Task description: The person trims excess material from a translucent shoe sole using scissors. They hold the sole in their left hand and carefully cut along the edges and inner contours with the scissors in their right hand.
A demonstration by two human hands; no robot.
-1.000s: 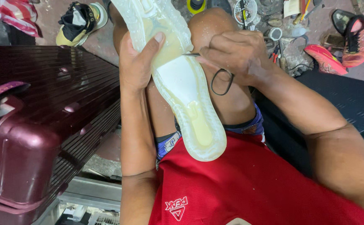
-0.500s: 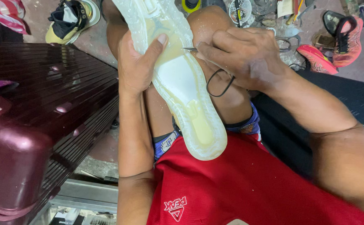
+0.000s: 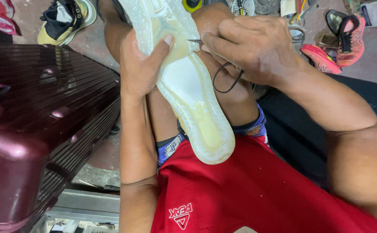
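Between frames, the right hand (image 3: pixel 251 49) shifted slightly along the shoe sole (image 3: pixel 188 82), which lay sole-up across the knees. Its fingers were pinched shut on a needle (image 3: pixel 195 41) with black thread (image 3: pixel 225 82). The left hand (image 3: pixel 141 64) gripped the sole's edge, beside a maroon suitcase (image 3: pixel 37 125).

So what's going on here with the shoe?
A seated person props a pale translucent shoe sole against their knees. The left hand grips its edge, thumb on the sole. The right hand pinches a thin metal needle at the sole's rim, dark thread looping below. A maroon suitcase sits beside.
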